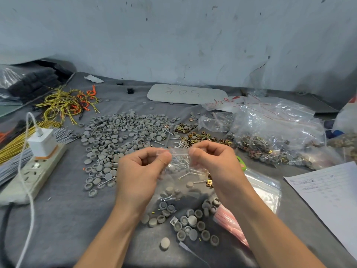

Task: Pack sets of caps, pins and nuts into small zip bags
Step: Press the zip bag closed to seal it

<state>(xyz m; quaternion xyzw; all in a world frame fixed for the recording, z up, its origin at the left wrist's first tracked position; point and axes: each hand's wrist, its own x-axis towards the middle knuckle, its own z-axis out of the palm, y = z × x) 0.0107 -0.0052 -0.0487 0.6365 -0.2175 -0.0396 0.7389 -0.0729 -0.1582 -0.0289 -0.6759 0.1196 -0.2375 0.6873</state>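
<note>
Clear plastic catches the light between the two hands: a small zip bag (179, 176) is held up over the grey cloth (67, 213) that covers the table. The left hand (139, 171) pinches the bag's top edge at its left corner, thumb pressed against curled forefingers. The right hand (214, 161) pinches the same edge at the right corner in the same way. The other fingers of both hands are curled in.

The bag hangs below this grip and holds silver pins (180, 161) near the top, a few grey caps (170, 190) lower down and a brass nut (209, 183) at the right side (whether the zip is closed cannot be told).

A loose cluster of caps (193, 225) lies on the cloth just under the bag. A much larger spread of caps (123, 136) lies beyond the left hand, and a heap of brass nuts (195, 137) with stray pins lies beyond the right hand.

To the right, large clear bags (278, 130) hold mixed parts. A stack of empty zip bags (266, 188) lies beside a sheet of paper (328, 196).

On the left, a white charger (42, 143) is plugged into a power strip (29, 178). Yellow wires (63, 105) lie tangled farther back. A grey plate (185, 93) with handwriting lies near the wall.
</note>
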